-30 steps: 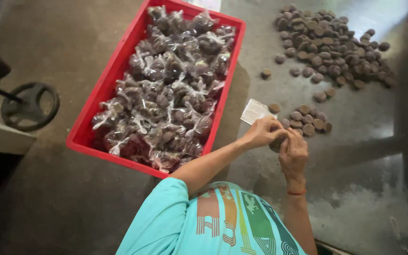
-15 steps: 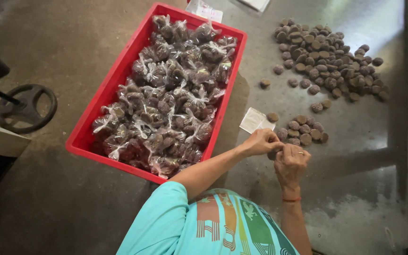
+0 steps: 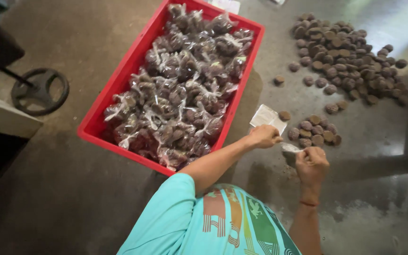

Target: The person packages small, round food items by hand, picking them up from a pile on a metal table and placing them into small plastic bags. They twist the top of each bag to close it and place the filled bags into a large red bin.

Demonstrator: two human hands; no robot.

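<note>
My left hand and my right hand are both closed on a small clear plastic bag stretched between them, just above the grey floor. Beyond them lies a small heap of brown round discs. A flat stack of empty clear bags lies beside my left hand. Further off to the right is a large pile of the same brown discs. To the left stands a red plastic crate filled with several tied clear bags of discs.
A black wheel on a rod lies at the far left next to a pale concrete ledge. A single loose disc sits between the crate and the large pile. A dark raised strip runs along the floor on the right.
My hands were pressed together at the small heap; now they have drawn apart with the clear bag between them. The view has shifted slightly.
</note>
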